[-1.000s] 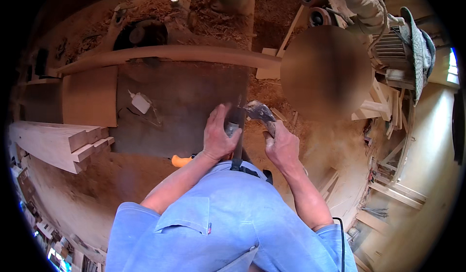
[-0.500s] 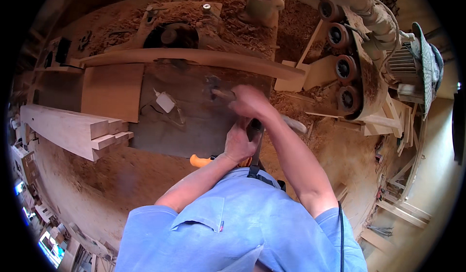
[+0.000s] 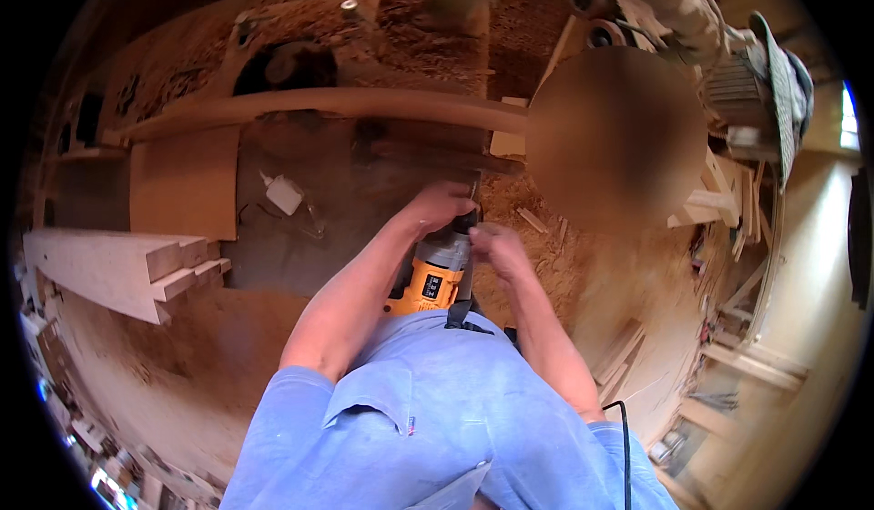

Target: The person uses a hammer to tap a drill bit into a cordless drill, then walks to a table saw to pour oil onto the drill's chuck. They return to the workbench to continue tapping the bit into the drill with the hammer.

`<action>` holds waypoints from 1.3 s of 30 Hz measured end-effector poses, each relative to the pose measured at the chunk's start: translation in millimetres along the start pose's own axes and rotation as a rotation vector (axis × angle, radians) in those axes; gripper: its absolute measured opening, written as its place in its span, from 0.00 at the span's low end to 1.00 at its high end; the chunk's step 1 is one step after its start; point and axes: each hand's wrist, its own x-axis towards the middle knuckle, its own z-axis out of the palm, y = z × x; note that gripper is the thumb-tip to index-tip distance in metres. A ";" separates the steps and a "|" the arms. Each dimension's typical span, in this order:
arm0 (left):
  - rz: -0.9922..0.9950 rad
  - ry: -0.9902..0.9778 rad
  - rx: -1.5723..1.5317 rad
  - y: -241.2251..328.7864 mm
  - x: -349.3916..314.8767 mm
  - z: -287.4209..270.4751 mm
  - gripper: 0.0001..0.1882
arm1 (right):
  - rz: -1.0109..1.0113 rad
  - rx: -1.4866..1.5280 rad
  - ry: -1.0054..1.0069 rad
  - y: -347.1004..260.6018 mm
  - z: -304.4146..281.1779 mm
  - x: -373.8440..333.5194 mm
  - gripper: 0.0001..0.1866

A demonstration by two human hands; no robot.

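A yellow-and-grey power drill (image 3: 435, 282) rests against my waist, its black chuck (image 3: 465, 220) pointing away from me. My left hand (image 3: 442, 206) is closed at the front of the chuck, fingers pressed together around a thin bit (image 3: 475, 188) that sticks out beyond them. On the chuck's right side, my right hand (image 3: 497, 247) has its fingers curled in close; whatever they pinch is hidden and slightly smeared. Beyond both hands lies the dark metal machine table (image 3: 341, 178). A small white bottle (image 3: 283, 195) lies on it.
A long wooden fence (image 3: 328, 102) crosses the table's far side, with wood shavings (image 3: 401, 59) heaped behind it. Stacked pale timbers (image 3: 118, 264) jut in from the left. A brown board (image 3: 185, 182) lies on the table. A blurred round patch covers part of the right.
My right hand has come back from above the table to the drill's right side. My left hand has moved forward to the chuck, uncovering the drill body. The view has shifted slightly.
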 end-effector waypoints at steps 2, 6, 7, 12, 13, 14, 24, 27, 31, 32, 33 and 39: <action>0.052 0.070 0.121 10.1 -3.5 5.0 0.19 | -0.080 0.342 -0.123 2.4 19.3 -5.7 0.11; 0.071 0.031 0.256 31.8 -17.7 4.5 0.28 | -0.172 0.677 -0.251 20.9 37.2 0.9 0.15; 0.056 -0.030 0.125 33.4 -20.6 1.3 0.31 | -0.183 0.721 -0.249 21.4 39.5 -2.8 0.16; 0.044 -0.085 -0.080 32.6 -42.3 -3.4 0.36 | -0.254 0.683 -0.276 22.7 47.5 -12.6 0.17; 0.068 -0.028 -0.022 31.0 -45.3 -0.9 0.36 | -0.281 0.608 -0.219 25.8 51.2 -11.9 0.17; 0.093 0.031 0.037 27.0 -48.9 2.6 0.36 | -0.306 0.533 -0.162 27.7 55.5 -12.0 0.16; 0.182 0.202 -0.001 15.5 -51.6 1.4 0.45 | -0.340 0.442 -0.009 10.9 65.1 -4.8 0.13; 0.129 0.160 -0.067 24.5 -55.2 -4.9 0.45 | -0.349 0.416 -0.030 10.9 65.1 -4.5 0.11; 0.042 0.404 0.673 50.9 -63.4 6.1 0.41 | -0.445 0.205 0.163 11.0 74.2 0.5 0.12; 0.071 0.438 0.650 49.4 -61.5 10.3 0.41 | -0.423 0.171 0.187 12.2 74.1 1.9 0.12; 0.101 0.473 0.629 45.2 -59.8 13.4 0.40 | -0.403 0.138 0.209 9.9 74.7 1.7 0.13; 0.094 0.177 -0.092 10.9 -41.1 -12.6 0.48 | -0.343 0.294 0.052 6.1 70.3 0.2 0.09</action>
